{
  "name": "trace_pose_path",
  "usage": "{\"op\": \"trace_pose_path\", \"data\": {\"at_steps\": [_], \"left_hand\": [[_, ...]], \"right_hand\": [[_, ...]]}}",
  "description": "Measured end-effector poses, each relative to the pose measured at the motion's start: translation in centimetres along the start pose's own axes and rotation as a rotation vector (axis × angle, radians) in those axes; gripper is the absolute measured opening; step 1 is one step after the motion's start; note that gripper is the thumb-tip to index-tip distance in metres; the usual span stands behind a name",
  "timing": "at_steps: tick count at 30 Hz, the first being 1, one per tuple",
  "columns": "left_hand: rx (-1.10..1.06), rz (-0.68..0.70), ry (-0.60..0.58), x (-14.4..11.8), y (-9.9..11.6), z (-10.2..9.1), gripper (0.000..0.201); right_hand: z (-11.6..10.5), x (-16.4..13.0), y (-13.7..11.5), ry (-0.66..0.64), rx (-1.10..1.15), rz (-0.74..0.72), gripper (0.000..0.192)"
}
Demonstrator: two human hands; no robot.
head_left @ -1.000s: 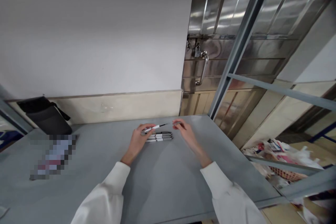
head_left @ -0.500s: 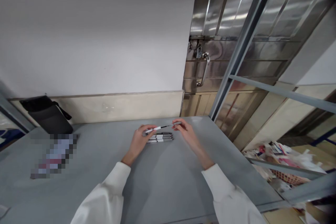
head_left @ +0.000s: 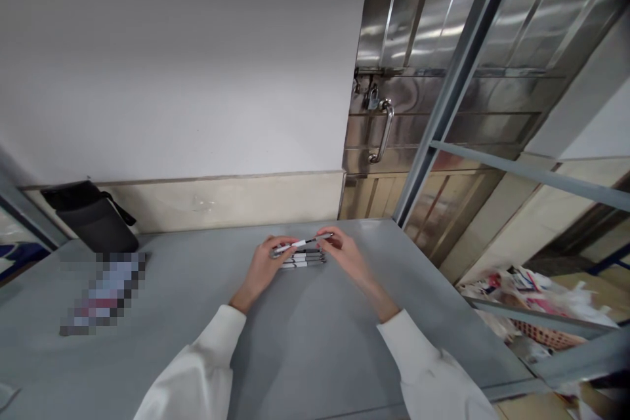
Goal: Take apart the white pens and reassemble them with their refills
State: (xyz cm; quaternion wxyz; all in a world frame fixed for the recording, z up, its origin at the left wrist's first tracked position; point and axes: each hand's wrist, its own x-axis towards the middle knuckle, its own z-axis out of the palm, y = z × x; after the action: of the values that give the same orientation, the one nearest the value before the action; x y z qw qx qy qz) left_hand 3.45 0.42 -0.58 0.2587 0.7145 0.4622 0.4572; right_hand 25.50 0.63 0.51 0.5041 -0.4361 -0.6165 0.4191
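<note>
My left hand [head_left: 263, 264] pinches the back end of a white-and-black pen [head_left: 301, 243] just above the grey table [head_left: 295, 341]. My right hand [head_left: 344, 254] holds a grey cap at the pen's tip end, its fingers closed around it. The cap looks pushed onto the pen. Under the two hands lie a few more capped pens [head_left: 304, 260] side by side on the table. Both arms wear white sleeves.
A black pouch [head_left: 91, 216] leans against the wall at the back left, with a blurred flat object [head_left: 101, 292] in front of it. A steel door with a handle [head_left: 381, 131] stands behind the table's right corner. A basket of paper waste [head_left: 531, 312] sits low on the right.
My right hand has moved left and brought the cap onto the pen's tip; one second ago cap and pen were apart. The left hand stayed in place.
</note>
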Motion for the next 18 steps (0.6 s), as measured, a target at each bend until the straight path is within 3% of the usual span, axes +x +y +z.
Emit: {"op": "trace_pose_path", "data": {"at_steps": [13,18], "left_hand": [[-0.076,-0.011,-0.067,-0.3,0.4,-0.1,0.025],[-0.067,0.006,-0.097,-0.6,0.7,-0.2,0.024]], "right_hand": [[0.9,-0.7,-1.1,-0.074,-0.111,-0.078,0.029],[1.2,-0.7,-0.3,-0.089,-0.113,-0.009,0.035]]}}
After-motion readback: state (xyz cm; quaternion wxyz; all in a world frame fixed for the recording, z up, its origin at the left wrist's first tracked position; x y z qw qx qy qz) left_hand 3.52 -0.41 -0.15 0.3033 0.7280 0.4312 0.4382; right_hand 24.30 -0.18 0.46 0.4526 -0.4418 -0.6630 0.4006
